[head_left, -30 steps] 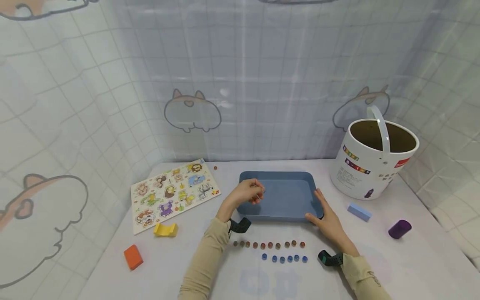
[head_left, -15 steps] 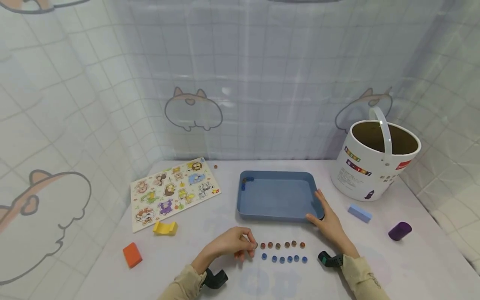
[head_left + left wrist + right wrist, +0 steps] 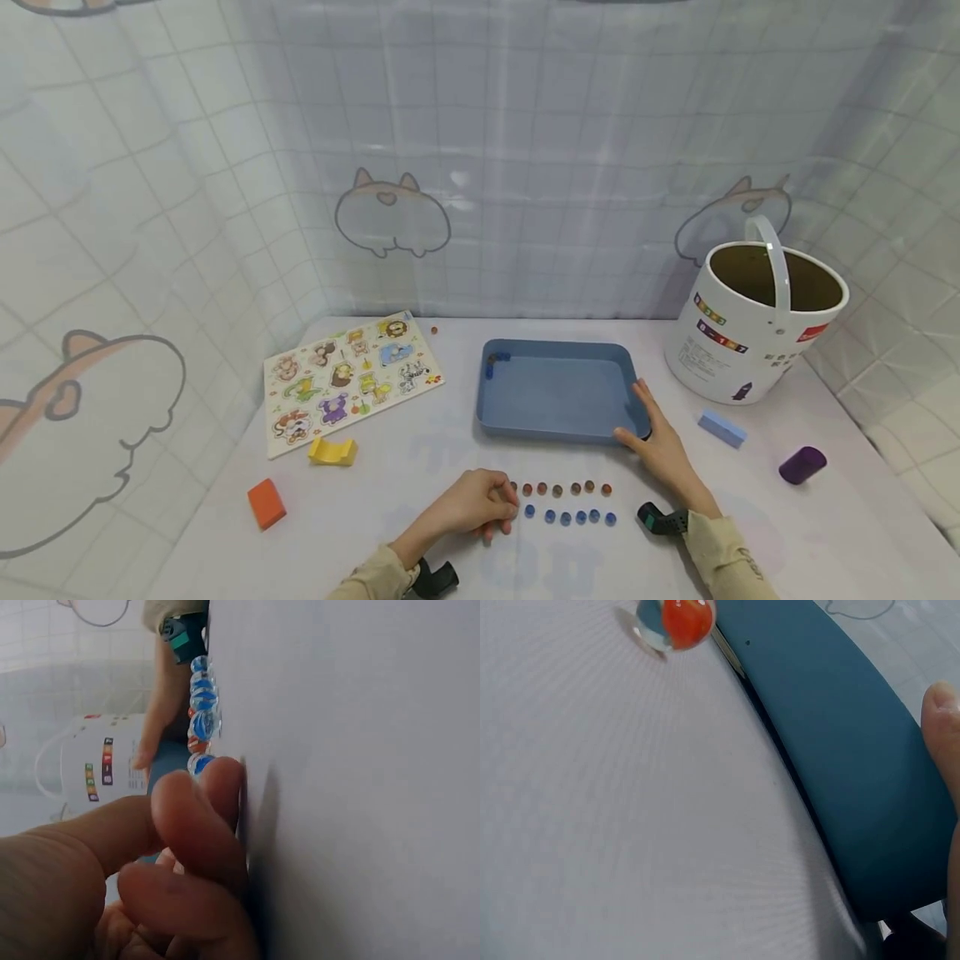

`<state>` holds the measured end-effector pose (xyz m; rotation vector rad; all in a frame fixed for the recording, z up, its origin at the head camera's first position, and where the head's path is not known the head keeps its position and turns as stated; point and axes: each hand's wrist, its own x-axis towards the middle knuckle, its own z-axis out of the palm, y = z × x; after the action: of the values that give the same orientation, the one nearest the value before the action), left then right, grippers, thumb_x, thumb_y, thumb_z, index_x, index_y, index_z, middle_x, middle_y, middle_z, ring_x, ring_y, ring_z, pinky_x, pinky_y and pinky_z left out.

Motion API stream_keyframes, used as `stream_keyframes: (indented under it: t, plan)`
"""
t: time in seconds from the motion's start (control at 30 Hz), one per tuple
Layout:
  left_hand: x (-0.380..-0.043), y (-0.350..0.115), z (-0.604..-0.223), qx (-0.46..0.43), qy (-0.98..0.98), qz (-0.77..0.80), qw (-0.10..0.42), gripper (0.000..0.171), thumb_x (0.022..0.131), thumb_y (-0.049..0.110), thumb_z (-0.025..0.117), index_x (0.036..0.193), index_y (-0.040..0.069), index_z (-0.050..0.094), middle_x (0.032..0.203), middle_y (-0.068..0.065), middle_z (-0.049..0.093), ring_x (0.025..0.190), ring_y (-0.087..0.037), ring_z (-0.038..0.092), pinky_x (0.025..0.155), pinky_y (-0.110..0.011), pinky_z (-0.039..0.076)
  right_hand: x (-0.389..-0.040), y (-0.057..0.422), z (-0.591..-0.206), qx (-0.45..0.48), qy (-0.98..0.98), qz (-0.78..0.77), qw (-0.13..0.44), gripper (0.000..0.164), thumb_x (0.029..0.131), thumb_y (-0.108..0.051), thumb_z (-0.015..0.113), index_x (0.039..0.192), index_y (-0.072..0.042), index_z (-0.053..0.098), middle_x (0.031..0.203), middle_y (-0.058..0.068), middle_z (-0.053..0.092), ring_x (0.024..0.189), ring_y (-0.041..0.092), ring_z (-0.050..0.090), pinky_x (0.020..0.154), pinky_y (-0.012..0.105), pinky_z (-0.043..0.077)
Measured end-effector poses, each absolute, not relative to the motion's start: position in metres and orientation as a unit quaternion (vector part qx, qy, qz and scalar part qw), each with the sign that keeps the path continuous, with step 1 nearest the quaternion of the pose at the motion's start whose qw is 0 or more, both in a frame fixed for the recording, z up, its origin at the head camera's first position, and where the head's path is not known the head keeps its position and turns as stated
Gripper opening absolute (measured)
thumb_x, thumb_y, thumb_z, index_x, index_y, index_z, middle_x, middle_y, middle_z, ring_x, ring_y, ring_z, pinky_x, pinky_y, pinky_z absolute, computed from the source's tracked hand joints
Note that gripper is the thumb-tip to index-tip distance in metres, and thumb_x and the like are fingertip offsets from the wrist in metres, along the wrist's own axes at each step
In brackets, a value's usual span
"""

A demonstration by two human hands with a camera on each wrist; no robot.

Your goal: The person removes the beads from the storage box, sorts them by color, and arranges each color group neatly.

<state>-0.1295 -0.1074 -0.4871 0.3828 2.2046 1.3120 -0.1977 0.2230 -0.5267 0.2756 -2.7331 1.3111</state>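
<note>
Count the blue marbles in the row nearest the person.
6: one blue marble beside the left hand, five others lined up further right. The hand may hide more.

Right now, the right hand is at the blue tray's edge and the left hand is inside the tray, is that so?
Not quite: the head view shows the left hand outside the blue tray, by the marbles. The right hand is at the tray's edge.

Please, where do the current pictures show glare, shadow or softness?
Head view: pale glare streaks on the patterned wall covering. Left wrist view: the left hand looks soft, a dark shadow beside it on the white table. Right wrist view: highlights on the marble, the blue tray darker at its lower end.
</note>
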Motion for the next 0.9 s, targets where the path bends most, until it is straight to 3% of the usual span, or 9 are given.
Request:
stream_keyframes:
  t: [0.13, 0.27, 0.4, 0.5, 0.6, 0.7, 0.9]
  plan:
    - [-0.132, -0.109, -0.480, 0.145, 0.832, 0.472, 0.255, 0.003, 0.091, 0.016, 0.067, 0.090, 0.014, 0.068, 0.058, 0.001, 0.065, 0.037, -0.006, 0.046, 0.038, -0.019, 0.032, -0.199, 0.222, -0.526, 0.089, -0.898, 0.429, 0.047, 0.089, 0.089, -0.031, 0.070, 0.156, -0.013, 0.016, 0.165, 0.010, 0.006, 0.145, 0.049, 0.017, 0.108, 0.070, 0.019]
    - [-0.147, -0.113, -0.461, 0.144, 0.848, 0.463, 0.214, 0.016, 0.095, 0.024, 0.063, 0.101, 0.012, 0.070, 0.061, -0.006, 0.067, 0.039, -0.011, 0.048, 0.039, -0.020, 0.035, -0.199, 0.221, -0.526, 0.084, -0.900, 0.426, 0.042, 0.090, 0.089, -0.032, 0.070, 0.157, -0.013, 0.015, 0.164, 0.010, 0.006, 0.145, 0.048, 0.017, 0.109, 0.070, 0.019]
    - [-0.180, -0.111, -0.441, 0.133, 0.841, 0.495, 0.172, 0.028, 0.098, 0.028, 0.058, 0.112, 0.006, 0.067, 0.074, -0.017, 0.070, 0.046, -0.022, 0.055, 0.042, -0.024, 0.039, -0.198, 0.221, -0.527, 0.079, -0.899, 0.428, 0.044, 0.089, 0.089, -0.032, 0.070, 0.156, -0.012, 0.016, 0.164, 0.011, 0.007, 0.145, 0.048, 0.017, 0.109, 0.069, 0.019]
    - [-0.209, -0.104, -0.435, 0.109, 0.828, 0.529, 0.148, 0.031, 0.099, 0.027, 0.057, 0.117, 0.003, 0.064, 0.085, -0.021, 0.071, 0.059, -0.033, 0.062, 0.051, -0.033, 0.047, -0.198, 0.221, -0.528, 0.080, -0.898, 0.430, 0.041, 0.088, 0.089, -0.031, 0.070, 0.156, -0.012, 0.016, 0.164, 0.011, 0.007, 0.145, 0.048, 0.016, 0.109, 0.069, 0.019]
    - [-0.235, -0.092, -0.435, 0.073, 0.816, 0.560, 0.121, 0.031, 0.099, 0.025, 0.056, 0.121, 0.004, 0.062, 0.095, -0.019, 0.071, 0.072, -0.036, 0.066, 0.064, -0.041, 0.054, -0.197, 0.221, -0.529, 0.084, -0.899, 0.428, 0.042, 0.088, 0.089, -0.031, 0.070, 0.156, -0.011, 0.016, 0.164, 0.012, 0.007, 0.145, 0.049, 0.017, 0.109, 0.069, 0.020]
    - [-0.257, -0.078, -0.439, 0.034, 0.802, 0.589, 0.097, 0.032, 0.100, 0.024, 0.054, 0.126, 0.005, 0.061, 0.101, -0.018, 0.071, 0.075, -0.030, 0.068, 0.073, -0.042, 0.056, -0.198, 0.222, -0.528, 0.087, -0.900, 0.425, 0.052, 0.088, 0.089, -0.031, 0.070, 0.156, -0.010, 0.016, 0.164, 0.012, 0.007, 0.144, 0.049, 0.018, 0.108, 0.069, 0.021]
    - [-0.283, -0.054, -0.450, -0.034, 0.800, 0.594, 0.076, 0.038, 0.101, 0.016, 0.047, 0.134, -0.003, 0.052, 0.104, -0.019, 0.069, 0.062, -0.013, 0.063, 0.070, -0.034, 0.057, -0.199, 0.222, -0.527, 0.088, -0.898, 0.429, 0.049, 0.089, 0.089, -0.030, 0.070, 0.156, -0.011, 0.015, 0.164, 0.012, 0.007, 0.144, 0.049, 0.017, 0.108, 0.070, 0.020]
